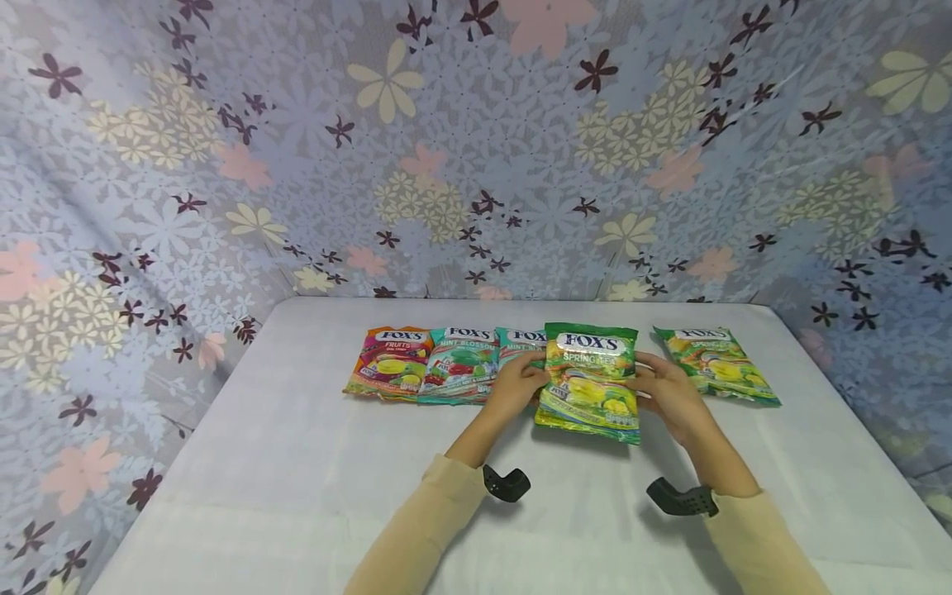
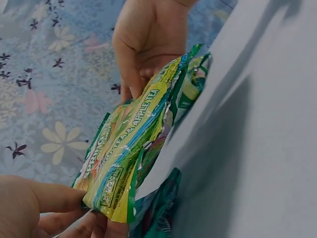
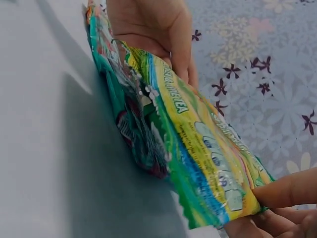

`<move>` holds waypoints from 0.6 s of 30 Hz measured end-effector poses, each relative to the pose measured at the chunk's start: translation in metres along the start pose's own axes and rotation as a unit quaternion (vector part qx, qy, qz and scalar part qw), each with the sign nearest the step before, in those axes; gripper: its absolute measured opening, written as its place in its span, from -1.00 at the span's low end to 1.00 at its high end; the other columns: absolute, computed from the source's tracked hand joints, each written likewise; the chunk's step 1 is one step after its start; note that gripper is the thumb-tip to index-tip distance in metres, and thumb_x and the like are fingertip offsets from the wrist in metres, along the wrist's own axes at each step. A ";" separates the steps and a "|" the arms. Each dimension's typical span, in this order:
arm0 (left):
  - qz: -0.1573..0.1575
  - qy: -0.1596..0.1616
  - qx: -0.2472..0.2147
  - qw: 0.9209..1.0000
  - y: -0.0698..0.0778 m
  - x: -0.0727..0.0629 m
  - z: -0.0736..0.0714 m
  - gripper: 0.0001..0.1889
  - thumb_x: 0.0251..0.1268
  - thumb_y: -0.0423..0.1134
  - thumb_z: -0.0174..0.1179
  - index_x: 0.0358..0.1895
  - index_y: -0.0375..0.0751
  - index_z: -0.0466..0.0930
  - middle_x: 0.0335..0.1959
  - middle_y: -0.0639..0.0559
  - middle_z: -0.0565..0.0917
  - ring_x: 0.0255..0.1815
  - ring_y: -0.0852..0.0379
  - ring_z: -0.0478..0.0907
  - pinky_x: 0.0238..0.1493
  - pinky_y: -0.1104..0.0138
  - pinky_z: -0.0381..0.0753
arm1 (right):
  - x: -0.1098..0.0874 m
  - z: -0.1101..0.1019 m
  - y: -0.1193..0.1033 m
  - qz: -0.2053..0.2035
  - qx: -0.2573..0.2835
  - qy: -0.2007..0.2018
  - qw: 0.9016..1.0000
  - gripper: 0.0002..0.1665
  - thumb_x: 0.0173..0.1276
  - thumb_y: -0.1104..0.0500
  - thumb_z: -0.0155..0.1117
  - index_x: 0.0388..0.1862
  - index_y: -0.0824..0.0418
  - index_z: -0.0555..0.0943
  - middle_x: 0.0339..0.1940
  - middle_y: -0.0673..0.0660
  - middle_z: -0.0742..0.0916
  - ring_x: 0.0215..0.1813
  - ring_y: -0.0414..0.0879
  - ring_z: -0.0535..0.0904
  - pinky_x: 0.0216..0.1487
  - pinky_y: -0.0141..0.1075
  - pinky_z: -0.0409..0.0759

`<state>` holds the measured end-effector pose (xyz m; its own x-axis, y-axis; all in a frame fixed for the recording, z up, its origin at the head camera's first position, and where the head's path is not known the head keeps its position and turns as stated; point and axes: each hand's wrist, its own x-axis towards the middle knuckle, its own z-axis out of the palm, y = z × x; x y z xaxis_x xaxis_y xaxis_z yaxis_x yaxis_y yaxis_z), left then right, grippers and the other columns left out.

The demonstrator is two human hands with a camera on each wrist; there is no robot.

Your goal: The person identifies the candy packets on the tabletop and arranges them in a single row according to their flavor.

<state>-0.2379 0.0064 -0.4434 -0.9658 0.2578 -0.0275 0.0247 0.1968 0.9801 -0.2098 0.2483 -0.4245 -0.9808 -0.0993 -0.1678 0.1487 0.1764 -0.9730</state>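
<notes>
A green and yellow Fox's Spring Tea candy bag (image 1: pixel 590 384) is held up by its two sides, its printed front toward the head camera. My left hand (image 1: pixel 516 387) pinches one side edge, thumb on the front, while my right hand (image 1: pixel 669 395) grips the opposite edge. In the left wrist view the bag (image 2: pixel 124 144) slants between both hands, above the white surface. The right wrist view shows its lower seam and my right hand's fingers (image 3: pixel 292 191) at the near corner. Behind it, a teal Mint Blossom bag (image 1: pixel 521 337) is partly hidden.
Left of my hands lie a purple and orange Fruits bag (image 1: pixel 392 364) and another teal Mint Blossom bag (image 1: pixel 461 364), side by side. A second Spring Tea bag (image 1: pixel 717 365) lies to the right. The white table (image 1: pixel 297 479) meets a floral cloth wall (image 1: pixel 476 165) at the back.
</notes>
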 end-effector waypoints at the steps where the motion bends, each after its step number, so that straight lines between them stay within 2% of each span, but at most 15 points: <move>1: -0.002 0.000 -0.007 1.000 0.001 -0.002 -0.001 -0.58 0.39 -0.32 0.13 0.28 -0.26 0.45 -0.22 -0.08 0.71 -0.49 0.13 0.54 -0.33 0.12 0.63 | 0.000 0.002 -0.001 0.000 -0.003 0.005 1.000 -0.21 0.49 0.27 0.03 0.54 0.39 -0.09 0.50 0.47 0.05 0.35 0.18 0.31 -0.02 -0.35 0.55; 2: -0.003 -0.001 -0.014 1.000 0.001 -0.003 -0.003 -0.58 0.39 -0.32 0.13 0.29 -0.25 0.45 -0.19 -0.09 0.71 -0.47 0.17 0.53 -0.32 0.11 0.63 | 0.000 0.003 -0.002 0.000 -0.010 0.008 1.000 -0.21 0.48 0.27 0.04 0.54 0.40 -0.08 0.50 0.47 0.06 0.40 0.25 0.21 -0.01 -0.34 0.54; 7: -0.002 0.003 -0.016 1.000 0.001 -0.007 -0.009 -0.58 0.39 -0.32 0.14 0.30 -0.20 0.45 -0.16 -0.07 0.70 -0.43 0.15 0.57 -0.30 0.13 0.64 | 0.001 0.011 -0.003 -0.002 -0.020 0.026 0.999 -0.25 0.48 0.28 0.02 0.53 0.41 -0.02 0.48 0.42 0.17 0.37 0.21 0.28 0.06 -0.22 0.52; 13: 0.017 0.019 -0.012 1.000 0.001 -0.010 -0.012 -0.59 0.38 -0.34 0.15 0.27 -0.22 0.47 -0.14 -0.11 0.70 -0.39 0.14 0.58 -0.31 0.12 0.65 | 0.000 0.016 -0.006 -0.010 -0.028 0.024 0.999 -0.25 0.48 0.29 0.01 0.53 0.41 -0.03 0.49 0.42 0.16 0.37 0.22 0.29 0.02 -0.31 0.54; 15: 0.023 0.021 -0.013 0.999 0.002 -0.012 -0.013 -0.59 0.38 -0.35 0.14 0.27 -0.22 0.47 -0.15 -0.12 0.70 -0.41 0.14 0.56 -0.29 0.08 0.64 | 0.000 0.017 -0.006 -0.010 -0.027 0.027 0.999 -0.25 0.47 0.29 0.02 0.53 0.40 -0.02 0.48 0.40 0.18 0.32 0.14 0.37 0.00 -0.34 0.55; 18: 0.027 0.018 -0.017 0.999 0.002 -0.014 -0.014 -0.60 0.40 -0.36 0.12 0.27 -0.22 0.47 -0.17 -0.13 0.69 -0.44 0.15 0.53 -0.25 0.00 0.62 | -0.001 0.017 -0.007 -0.011 -0.025 0.029 0.999 -0.26 0.47 0.31 0.03 0.52 0.40 0.01 0.46 0.37 0.25 0.13 -0.10 0.53 -0.04 -0.36 0.56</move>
<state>-0.2279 -0.0096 -0.4379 -0.9719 0.2333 0.0325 0.0691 0.1503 0.9862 -0.2073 0.2302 -0.4207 -0.9897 -0.0472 -0.1349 0.1212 0.2241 -0.9670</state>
